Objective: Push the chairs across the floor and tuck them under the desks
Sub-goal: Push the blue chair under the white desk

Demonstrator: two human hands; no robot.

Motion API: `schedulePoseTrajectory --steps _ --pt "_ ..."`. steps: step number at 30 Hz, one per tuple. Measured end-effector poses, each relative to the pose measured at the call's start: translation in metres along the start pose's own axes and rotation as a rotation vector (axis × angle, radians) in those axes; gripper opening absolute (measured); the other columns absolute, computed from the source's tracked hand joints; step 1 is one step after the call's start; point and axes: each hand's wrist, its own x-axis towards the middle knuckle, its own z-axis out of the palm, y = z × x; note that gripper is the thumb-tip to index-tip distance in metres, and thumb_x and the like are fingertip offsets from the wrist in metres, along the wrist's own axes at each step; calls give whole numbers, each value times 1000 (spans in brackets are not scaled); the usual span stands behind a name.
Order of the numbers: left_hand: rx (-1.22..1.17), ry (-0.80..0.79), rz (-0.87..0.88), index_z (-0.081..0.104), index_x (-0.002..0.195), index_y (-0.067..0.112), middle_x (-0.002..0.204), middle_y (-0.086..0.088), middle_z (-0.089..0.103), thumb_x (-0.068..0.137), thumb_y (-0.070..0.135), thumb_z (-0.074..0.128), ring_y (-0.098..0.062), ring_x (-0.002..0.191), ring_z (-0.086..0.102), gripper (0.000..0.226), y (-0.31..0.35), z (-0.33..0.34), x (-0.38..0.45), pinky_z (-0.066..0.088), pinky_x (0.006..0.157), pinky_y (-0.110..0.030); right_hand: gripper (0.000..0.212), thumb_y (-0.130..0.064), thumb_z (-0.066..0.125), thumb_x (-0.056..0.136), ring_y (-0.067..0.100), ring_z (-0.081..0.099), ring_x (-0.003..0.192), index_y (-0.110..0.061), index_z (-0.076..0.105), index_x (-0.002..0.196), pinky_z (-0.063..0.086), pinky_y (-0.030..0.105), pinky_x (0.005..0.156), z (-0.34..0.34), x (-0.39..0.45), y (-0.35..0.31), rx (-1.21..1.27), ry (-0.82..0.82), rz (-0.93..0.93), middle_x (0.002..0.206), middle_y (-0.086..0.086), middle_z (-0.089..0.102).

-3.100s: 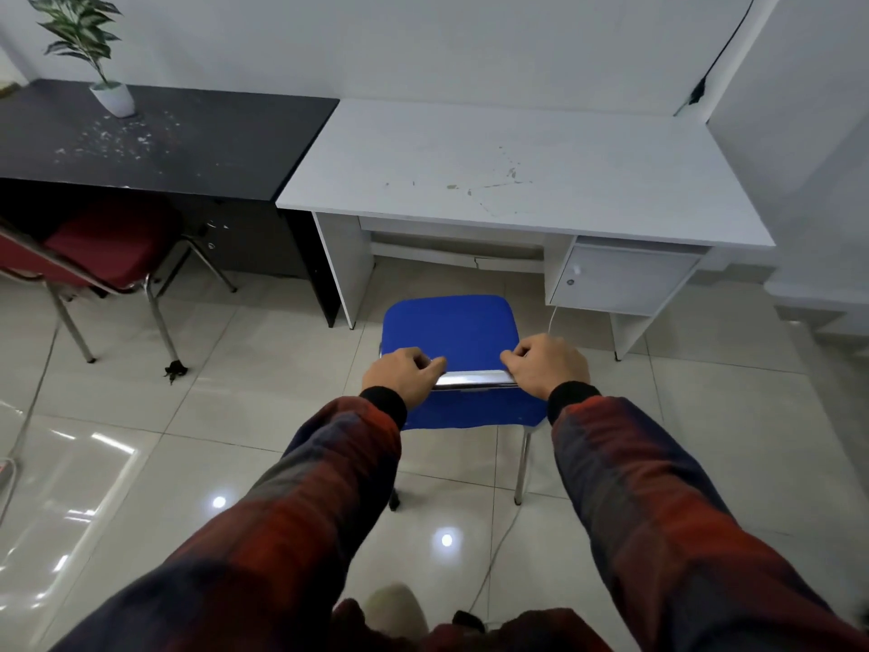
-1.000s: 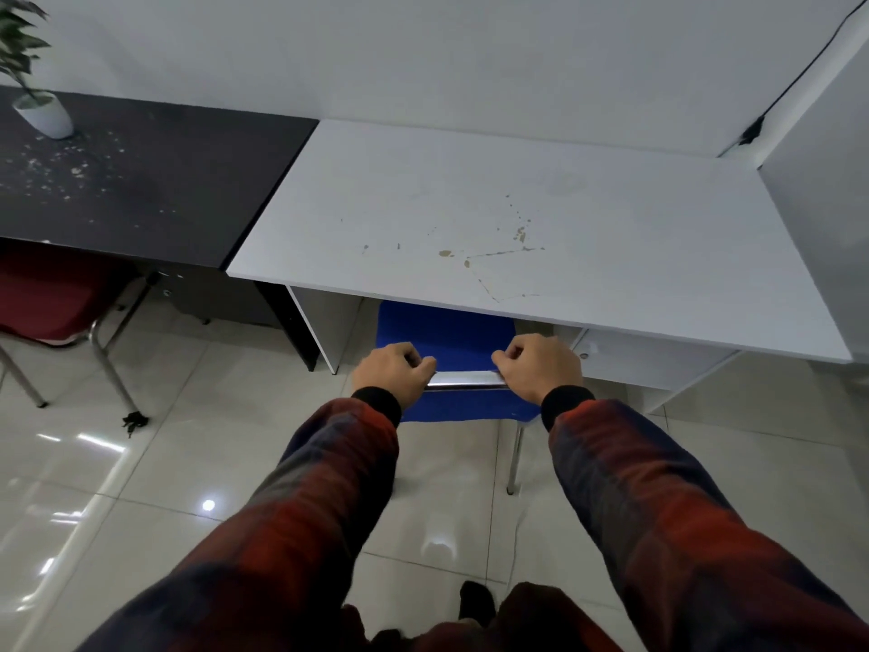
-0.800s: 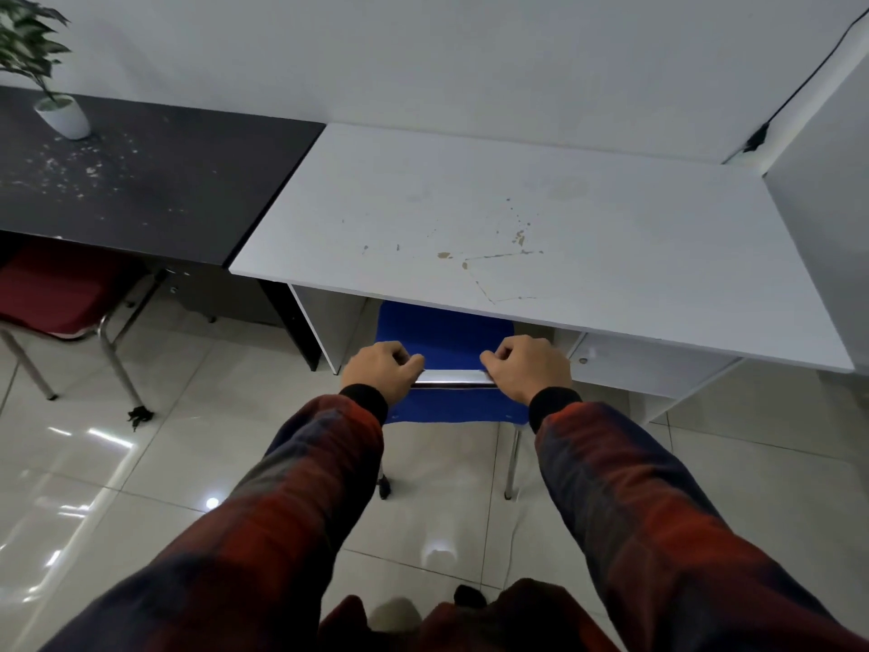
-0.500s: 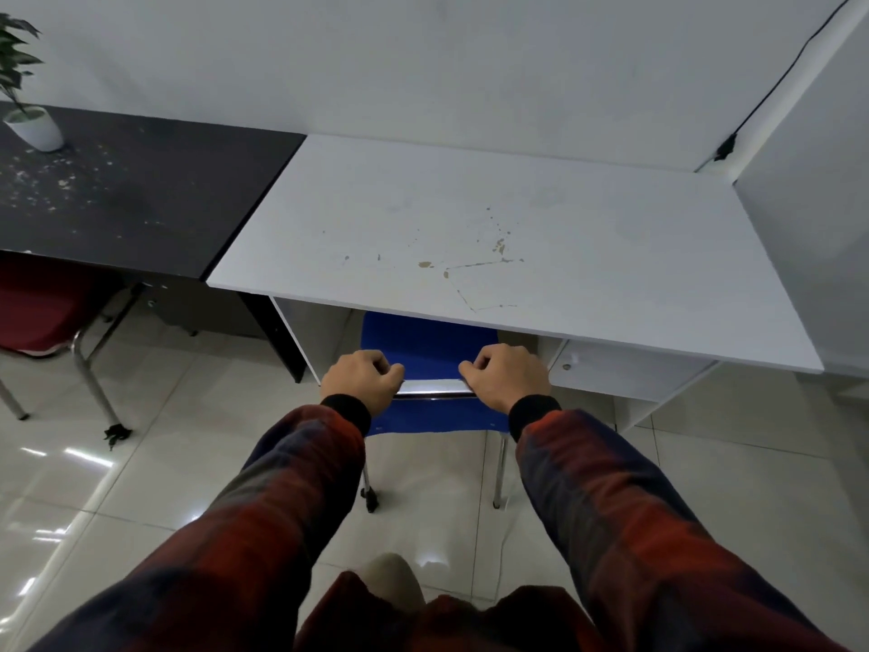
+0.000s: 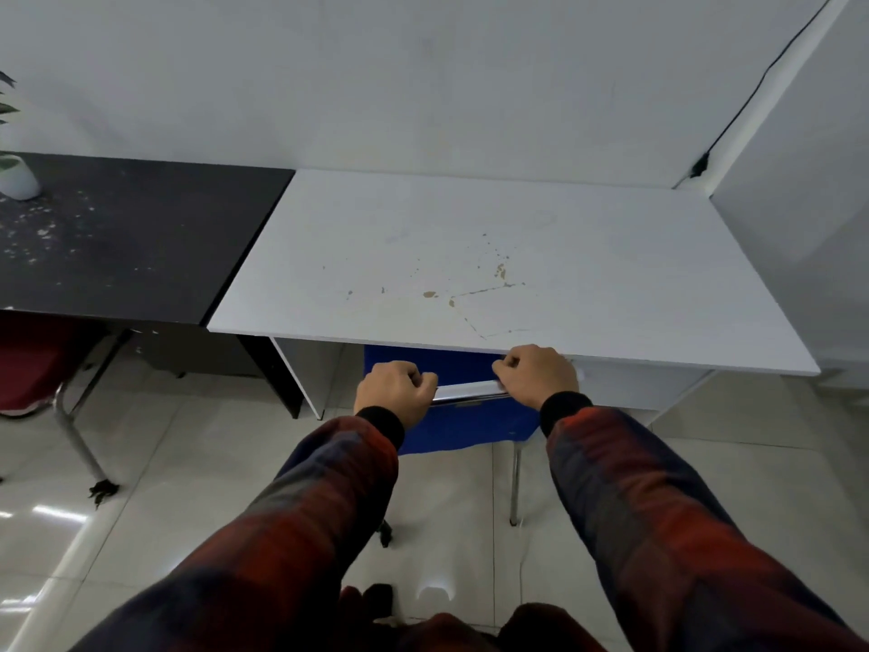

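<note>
The white desk [image 5: 493, 256] is the biggest thing in front of my hands, and its front edge is right above my knuckles. The black desk [image 5: 127, 237] sits off to the left of my left hand, touching the white one side by side. A red chair [image 5: 33, 364] is partly under the black desk, further left and a bit lower than my hands.

The blue chair [image 5: 461, 423] is right under my hands. Its seat has gone under the white desk, and only a strip of blue shows between my hands and the desk edge. The blue back hangs down below my wrists.

My left hand [image 5: 395, 392] is curled tight around the shiny top bar [image 5: 470, 392] of the chair back. My right hand [image 5: 536, 374] is curled around the same bar, just beside the desk edge.

I think I am at the end of the push for this chair. Next I should give one small shove, then let go before my knuckles bump the desk. After that the red chair may need a push too.

A few moments ago the whole blue seat was out on the floor, well apart from the desk. Now most of it is hidden under the desk.
</note>
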Motion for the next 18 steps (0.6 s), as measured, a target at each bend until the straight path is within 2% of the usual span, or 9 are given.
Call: schedulePoseTrajectory --steps 3,7,10,14,18 --pt "7 -2 34 51 51 15 46 3 47 85 36 54 -14 46 44 40 -8 -4 -2 28 47 -23 30 -38 57 90 18 64 72 -17 75 78 45 26 59 5 -5 -5 -12 -7 10 76 0 72" --pt "21 -29 66 53 51 13 45 3 46 85 37 55 -16 44 44 42 -24 -15 -5 29 45 -23 36 -40 56 90 19 62 65 -16 73 71 38 25 51 18 -19 -16 -38 42 11 67 0 68" --pt "20 -34 68 52 49 10 45 1 45 82 34 57 -19 44 43 41 -36 -25 -7 31 46 -23 38 -47 54 91 15 59 65 -20 68 69 40 26 58 28 -30 -26 -53 63 19 64 -6 64" --pt "30 -40 87 42 45 13 43 1 39 82 29 57 -18 41 36 42 -45 -34 -9 26 44 -22 39 -47 52 92 14 58 63 -19 66 70 41 26 57 37 -42 -33 -19 66 13 63 -5 62" --pt "26 -46 101 42 45 14 43 1 41 80 29 58 -18 42 37 41 -56 -31 -20 29 45 -23 38 -48 51 93 17 59 65 -21 64 70 49 28 62 45 -60 -32 10 68 -8 62 -6 60"
